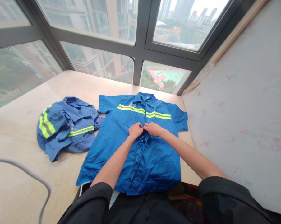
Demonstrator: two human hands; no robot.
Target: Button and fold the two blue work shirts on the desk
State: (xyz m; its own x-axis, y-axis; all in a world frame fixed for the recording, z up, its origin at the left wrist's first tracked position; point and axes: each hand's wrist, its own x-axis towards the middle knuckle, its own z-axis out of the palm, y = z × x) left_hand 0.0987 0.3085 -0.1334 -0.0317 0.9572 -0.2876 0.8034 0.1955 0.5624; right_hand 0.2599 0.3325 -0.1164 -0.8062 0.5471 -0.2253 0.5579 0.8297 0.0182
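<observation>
A blue short-sleeved work shirt with yellow-green reflective stripes lies flat, front up, on a beige table, collar towards the window. My left hand and my right hand meet at the button placket just below the chest stripe. Both hands are closed in a pinch on the shirt's front edges at a button. Lower buttons down the placket show fastened.
A second blue reflective shirt lies crumpled to the left on the table. A grey cable curves across the lower left. Large windows stand behind the table; a pale patterned wall rises on the right.
</observation>
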